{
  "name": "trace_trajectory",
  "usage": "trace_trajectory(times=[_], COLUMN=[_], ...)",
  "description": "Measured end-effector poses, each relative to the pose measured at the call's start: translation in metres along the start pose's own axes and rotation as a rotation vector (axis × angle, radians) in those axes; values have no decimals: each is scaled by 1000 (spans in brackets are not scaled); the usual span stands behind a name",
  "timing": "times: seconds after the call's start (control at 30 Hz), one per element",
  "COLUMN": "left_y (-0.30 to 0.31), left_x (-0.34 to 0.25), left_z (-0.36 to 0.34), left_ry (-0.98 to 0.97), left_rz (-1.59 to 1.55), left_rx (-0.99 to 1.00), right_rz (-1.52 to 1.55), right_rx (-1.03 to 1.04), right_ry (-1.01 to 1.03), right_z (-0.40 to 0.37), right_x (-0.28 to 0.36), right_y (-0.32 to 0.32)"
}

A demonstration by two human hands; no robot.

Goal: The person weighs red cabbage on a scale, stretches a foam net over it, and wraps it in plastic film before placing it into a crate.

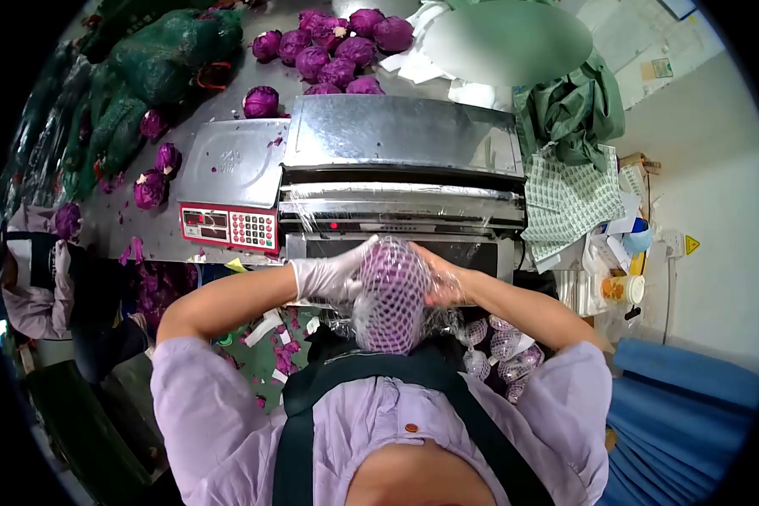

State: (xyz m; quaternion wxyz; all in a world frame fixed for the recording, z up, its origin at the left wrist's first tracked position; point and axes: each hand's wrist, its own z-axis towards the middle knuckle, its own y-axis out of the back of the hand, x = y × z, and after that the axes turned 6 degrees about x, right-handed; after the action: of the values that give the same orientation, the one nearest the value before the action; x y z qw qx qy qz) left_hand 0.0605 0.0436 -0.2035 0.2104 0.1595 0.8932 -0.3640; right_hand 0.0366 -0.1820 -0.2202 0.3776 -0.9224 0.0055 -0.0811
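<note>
Close to my chest is a red cabbage in a white foam net sleeve (391, 291), with clear film about it. My left hand (333, 271), in a white glove, is closed on the cabbage's left side. My right hand (438, 278) grips it from the right, its fingers partly hidden by the cabbage and shiny film. Just beyond the hands stands a metal wrapping machine (405, 135) with rollers and a small red light. Several netted, wrapped cabbages (506, 350) lie below my right forearm.
A red-fronted scale (228, 228) stands left of the machine. Bare red cabbages (337, 51) are heaped at the back, near green mesh sacks (156, 67). Patterned cloth (569, 198) hangs at right. Another person (42, 278) is at far left. Leaf scraps (287, 350) litter the floor.
</note>
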Motion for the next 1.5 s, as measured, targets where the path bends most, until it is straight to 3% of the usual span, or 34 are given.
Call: trace_trajectory(times=[0.03, 0.07, 0.17, 0.2, 0.3, 0.33, 0.43, 0.5, 0.57, 0.6, 0.63, 0.67, 0.7, 0.77, 0.83, 0.93, 0.97, 1.03, 1.07, 1.1, 1.13, 1.17, 1.23, 1.27, 1.3, 1.37, 1.4, 1.43, 1.5], left_y=[-4, -3, 4, 5, -28, -30, -33, -24, 19, 33, 39, 37, 32, 18, 12, -12, -31, -33, -31, -45, -56, -43, -64, -35, -48, -64, -52, -26, -20], left_x=[-13, -9, -9, -7, -10, -5, 13, 28, 46, 55, 61, 63, 63, 60, 71, 80, 69, 77, 84, 78, 77, 78, 40, 34, 25, 18, 25, 49, 60], left_z=[6, 12, -9, -19, -65, -72, -81, -78, -66, -62, -59, -53, -40, -10, 34, 72, 65, 78, 88, 84, 74, 80, 25, 15, -2, -30, -13, 10, 25], left_ry=[319, 212, 390, 318, 115, 33, -242, -427, -568, -618, -657, -527, -545, -577, -658, -658, -737, -789, -920, -1018, -870, -698, -522, -597, -469, -493, -806, -983, -926], left_rz=[-384, -209, 377, 435, 403, 499, 593, 608, 446, 865, 1296, 1303, 1337, 1508, 1659, 1558, 1399, 1032, 701, 367, -65, -231, 76, 759, 259, 686, 1408, 1185, 973], left_rx=[-52, -110, -51, -21, -296, -349, -605, -816, -918, -1083, -1220, -1183, -1187, -976, -1044, -873, -884, -883, -637, -379, -73, 53, 67, 123, 208, 98, -19, 5, -15], right_rz=[-80, -72, -269, -271, -209, -337, -455, -331, -498, -723, -713, -904, -1105, -1261, -1533, -1431, -1329, -1088, -1079, -1007, -935, -859, -695, -850, -934, -1121, -1235, -1269, -899], right_rx=[126, -5, -243, -242, -406, -447, -820, -960, -1219, -1410, -1414, -1524, -1626, -1669, -1742, -1753, -1768, -1581, -1594, -1527, -1453, -1375, -1206, -1296, -1441, -1441, -1481, -1399, -1115], right_ry=[77, 63, 152, 219, 479, 579, 1032, 1152, 1171, 1144, 1138, 1213, 1278, 1166, 1184, 1239, 1287, 1079, 1084, 1221, 1349, 1469, 1697, 1434, 1516, 1391, 1478, 1599, 1601], right_z=[9, 5, -27, -37, -62, -66, -39, -31, -22, -22, -16, -6, -1, 7, 18, 26, 26, 20, 20, 22, 23, 25, 23, 8, -14, -46, -61, -79, -120], right_x=[5, 1, -21, -30, -56, -65, -83, -76, -73, -72, -72, -71, -70, -70, -69, -73, -71, -78, -81, -84, -90, -98, -108, -108, -101, -102, -98, -92, -78], right_y=[18, 15, -4, 0, -12, -12, -1, 5, 34, 34, 39, 47, 46, 44, 50, 54, 51, 45, 40, 34, 26, 17, 5, 1, -23, -46, -60, -69, -77])
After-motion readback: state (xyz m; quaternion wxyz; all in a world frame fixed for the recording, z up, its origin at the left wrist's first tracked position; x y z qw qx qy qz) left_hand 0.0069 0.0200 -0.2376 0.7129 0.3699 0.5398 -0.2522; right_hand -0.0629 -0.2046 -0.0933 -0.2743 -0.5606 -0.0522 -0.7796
